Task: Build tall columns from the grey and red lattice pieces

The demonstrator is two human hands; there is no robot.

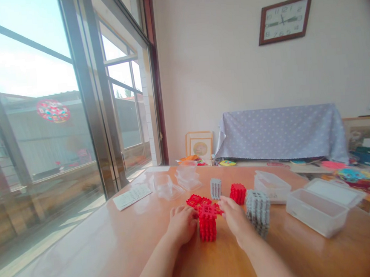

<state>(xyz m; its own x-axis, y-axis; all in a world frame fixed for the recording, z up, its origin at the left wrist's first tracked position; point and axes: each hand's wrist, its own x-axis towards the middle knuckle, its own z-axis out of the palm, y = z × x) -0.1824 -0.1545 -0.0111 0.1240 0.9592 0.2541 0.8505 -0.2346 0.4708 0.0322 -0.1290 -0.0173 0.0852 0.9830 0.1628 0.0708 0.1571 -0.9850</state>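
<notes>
A stack of red interlocking plastic pieces stands upright on the table between my two hands. Right behind it, several more red lattice pieces lie loosely spread. My left hand is closed, its bent fingers against the red pieces at the left of the stack; its fingertips are partly hidden. To the right, my right hand has its fingers stretched forward, the tips at the edge of a red piece; its thumb is hard to see. A tall grey stack stands just right of that hand.
Farther back are a small grey stack and another red stack. Clear plastic boxes stand at the right, one with its lid up, and clear containers at the back left. A printed sheet lies near the window.
</notes>
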